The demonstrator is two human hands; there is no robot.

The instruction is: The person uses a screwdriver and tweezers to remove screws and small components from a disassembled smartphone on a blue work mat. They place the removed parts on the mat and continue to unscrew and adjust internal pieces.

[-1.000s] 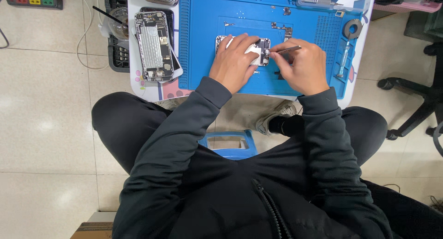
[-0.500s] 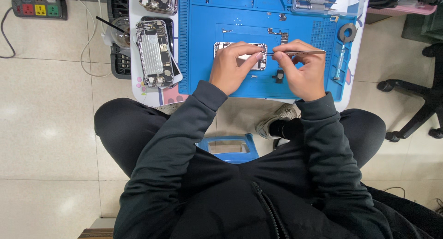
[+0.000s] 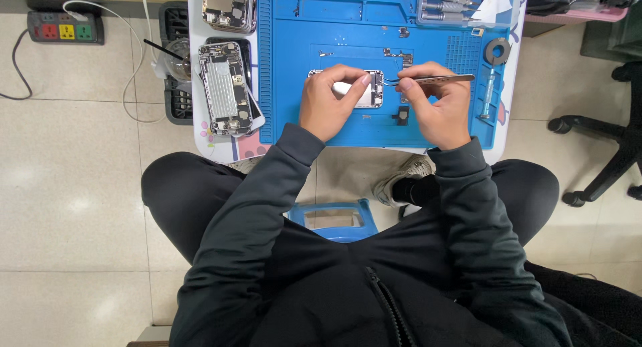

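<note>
Since the earlier frame both hands sit slightly lower on the mat and the tweezer tips have swung in toward the phone's right end; the view has also tilted, showing more of the mat's top edge. Left hand [image 3: 329,101]: fingers curled over the opened silver phone chassis [image 3: 370,91], thumb and index fingertips pressing down on its top face, pinning it flat to the blue silicone repair mat [image 3: 287,86]. Right hand [image 3: 435,109]: thumb and index pressed together, pinching slim metal tweezers [image 3: 435,79] near mid-shaft, tips aimed left at the chassis' right end. Whether the tips grip a part is too small to tell.

Chassis lies mid-mat, just in front of the person, touching the left fingers. It looks light, stiff and thin, with fragile exposed innards; judged best held by the outer frame edges, not the open middle. Smooth metal would slide on the mat unless held down. Tweezers are light, springy and slick; the mid-shaft pinch suits them.

Outward: small black component [image 3: 403,115] on the mat just below the right fingers, a second opened phone [image 3: 225,87] on the white table's left side, a dark ring-shaped part [image 3: 497,50] near the mat's right edge, a screwdriver tray [image 3: 449,4] top right, a power strip [image 3: 61,29] on the tile floor.
</note>
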